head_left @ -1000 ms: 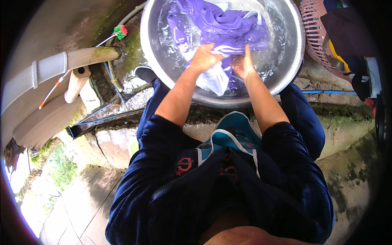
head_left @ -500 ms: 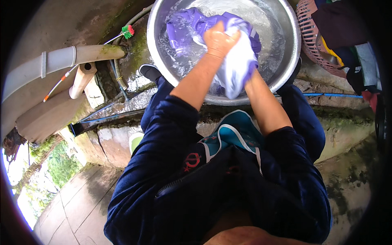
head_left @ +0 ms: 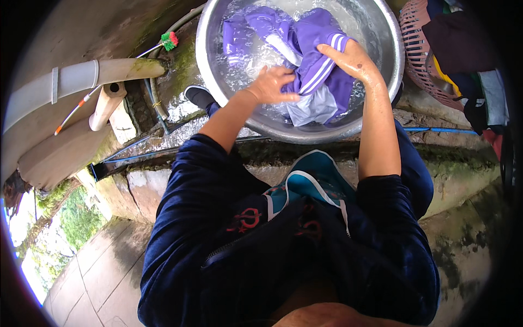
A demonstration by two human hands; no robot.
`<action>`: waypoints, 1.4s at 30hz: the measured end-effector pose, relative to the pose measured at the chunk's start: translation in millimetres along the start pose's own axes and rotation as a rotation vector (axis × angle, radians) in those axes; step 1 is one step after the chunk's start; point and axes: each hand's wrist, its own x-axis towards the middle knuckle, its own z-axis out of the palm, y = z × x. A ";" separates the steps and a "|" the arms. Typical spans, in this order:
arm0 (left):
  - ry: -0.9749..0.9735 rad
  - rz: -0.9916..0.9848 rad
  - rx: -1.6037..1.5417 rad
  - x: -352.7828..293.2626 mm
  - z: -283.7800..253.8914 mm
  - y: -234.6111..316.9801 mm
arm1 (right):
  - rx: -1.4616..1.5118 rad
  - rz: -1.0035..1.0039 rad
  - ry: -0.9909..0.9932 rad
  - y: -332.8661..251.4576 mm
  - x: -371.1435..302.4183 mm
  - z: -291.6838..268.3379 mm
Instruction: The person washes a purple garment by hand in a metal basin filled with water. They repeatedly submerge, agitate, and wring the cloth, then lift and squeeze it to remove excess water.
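Purple garment: it is in the big basin, wet and bunched up, partly under water and partly lifted out by one hand; a striped band on it has white lines.
Zip jacket: dark blue, on the person, with the sleeves pushed up so both forearms are bare.
Teal cloth: it has a white edge and sits at the person's front, below the basin in the view.
Right hand: clamped on the purple garment by the striped band, thumb on top, the other fingers mostly hidden; the skin is wet.
Left hand: fingers spread apart, a bit blurry, at the left side of the bunched cloth; I cannot tell if the fingertips touch it.
White cloth: it hangs at the near end of the bundle; I cannot tell if it is part of the purple garment.
Metal basin: round and silver, holding clear, rippling water.
Shoe: dark, just left of the basin.
Pink basket: right of the basin, piled with clothes, a dark maroon cloth on top.
Brush: red and green, on a thin stick that crosses a fat pale pipe.
Leaves: bright green, far off at lower left.
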 end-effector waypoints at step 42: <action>0.651 -0.236 -1.032 -5.6 -96.1 225.1 | 1.441 0.238 -0.071 30.4 -73.7 111.9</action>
